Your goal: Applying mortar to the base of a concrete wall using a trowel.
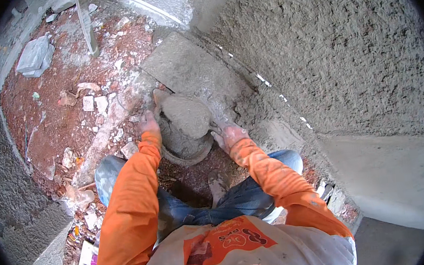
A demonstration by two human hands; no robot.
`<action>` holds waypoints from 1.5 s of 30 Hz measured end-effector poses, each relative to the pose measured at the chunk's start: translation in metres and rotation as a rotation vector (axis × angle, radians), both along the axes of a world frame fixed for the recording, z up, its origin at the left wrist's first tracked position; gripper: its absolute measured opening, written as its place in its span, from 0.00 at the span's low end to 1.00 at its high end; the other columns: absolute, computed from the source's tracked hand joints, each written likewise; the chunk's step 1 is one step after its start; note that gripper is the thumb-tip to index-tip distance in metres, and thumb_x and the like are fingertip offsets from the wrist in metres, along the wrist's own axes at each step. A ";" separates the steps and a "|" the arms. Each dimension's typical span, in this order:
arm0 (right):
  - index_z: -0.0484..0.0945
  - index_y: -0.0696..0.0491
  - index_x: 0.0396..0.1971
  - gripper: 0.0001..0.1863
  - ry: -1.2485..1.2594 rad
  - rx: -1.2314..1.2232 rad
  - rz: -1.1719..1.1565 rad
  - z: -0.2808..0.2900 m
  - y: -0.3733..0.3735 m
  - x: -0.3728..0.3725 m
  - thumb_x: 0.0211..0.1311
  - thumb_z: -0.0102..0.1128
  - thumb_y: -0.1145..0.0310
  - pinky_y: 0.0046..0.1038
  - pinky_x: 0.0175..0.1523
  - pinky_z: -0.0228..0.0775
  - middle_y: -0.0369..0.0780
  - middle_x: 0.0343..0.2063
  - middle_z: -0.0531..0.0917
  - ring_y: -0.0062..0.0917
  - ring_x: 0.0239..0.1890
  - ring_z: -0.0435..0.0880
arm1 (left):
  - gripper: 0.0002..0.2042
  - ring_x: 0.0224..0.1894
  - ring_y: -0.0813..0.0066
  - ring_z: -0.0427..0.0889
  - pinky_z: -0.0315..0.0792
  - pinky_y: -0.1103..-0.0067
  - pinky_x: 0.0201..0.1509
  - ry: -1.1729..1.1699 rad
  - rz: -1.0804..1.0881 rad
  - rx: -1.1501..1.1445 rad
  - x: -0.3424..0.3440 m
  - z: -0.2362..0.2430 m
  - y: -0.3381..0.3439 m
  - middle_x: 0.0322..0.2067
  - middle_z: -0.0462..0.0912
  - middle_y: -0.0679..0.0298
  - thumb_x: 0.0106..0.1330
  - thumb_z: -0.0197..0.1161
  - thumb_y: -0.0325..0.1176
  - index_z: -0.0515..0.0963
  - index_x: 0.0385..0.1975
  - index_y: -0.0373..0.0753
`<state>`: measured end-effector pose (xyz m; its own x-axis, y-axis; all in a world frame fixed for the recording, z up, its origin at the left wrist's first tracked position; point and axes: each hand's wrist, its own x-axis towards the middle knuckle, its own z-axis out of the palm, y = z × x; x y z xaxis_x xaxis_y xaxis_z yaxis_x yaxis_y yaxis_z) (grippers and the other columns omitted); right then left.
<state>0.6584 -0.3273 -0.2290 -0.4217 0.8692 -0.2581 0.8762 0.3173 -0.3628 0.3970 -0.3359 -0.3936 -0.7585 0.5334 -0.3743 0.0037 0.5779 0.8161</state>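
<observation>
A round, shallow mortar pan sits between my knees, coated with grey mortar. A rounded mass of wet mortar covers its far part; whether a tool lies beneath it I cannot tell. At the pan's left edge is my left hand, its fingers closed at the rim and partly hidden. Opposite, my right hand is closed on the right rim, the fingertips smeared with mortar. Just beyond the pan lies a flat, mortar-covered board.
Freshly rendered rough wall rises on the right, above a smoother pale band. Reddish soil with broken rubble spreads to the left. A grey block and an upright stake stand farther back.
</observation>
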 end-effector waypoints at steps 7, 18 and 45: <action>0.75 0.54 0.34 0.19 0.113 -0.717 0.429 0.106 0.066 0.017 0.56 0.52 0.51 0.33 0.42 0.70 0.39 0.35 0.80 0.32 0.36 0.79 | 0.24 0.39 0.54 0.76 0.66 0.69 0.46 -0.096 0.025 0.136 0.000 0.010 -0.003 0.36 0.79 0.49 0.59 0.49 0.50 0.76 0.37 0.31; 0.77 0.53 0.33 0.16 0.220 0.481 -0.200 0.160 0.191 0.071 0.56 0.54 0.55 0.27 0.23 0.69 0.39 0.19 0.78 0.23 0.18 0.74 | 0.23 0.30 0.58 0.76 0.66 0.68 0.38 -0.113 0.086 0.112 0.010 0.056 0.001 0.24 0.78 0.52 0.57 0.51 0.50 0.76 0.25 0.30; 0.73 0.52 0.34 0.20 -0.119 -0.015 0.040 -0.070 -0.003 0.033 0.53 0.53 0.49 0.42 0.42 0.67 0.48 0.31 0.78 0.44 0.38 0.76 | 0.27 0.49 0.53 0.70 0.61 0.70 0.53 -0.061 0.185 -0.041 0.015 -0.026 0.019 0.46 0.73 0.47 0.60 0.47 0.50 0.71 0.44 0.28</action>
<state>0.6911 -0.3303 -0.2990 -0.4215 0.8481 -0.3210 0.9001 0.3482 -0.2618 0.4117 -0.3168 -0.4192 -0.8172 0.3706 -0.4414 -0.1543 0.5972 0.7871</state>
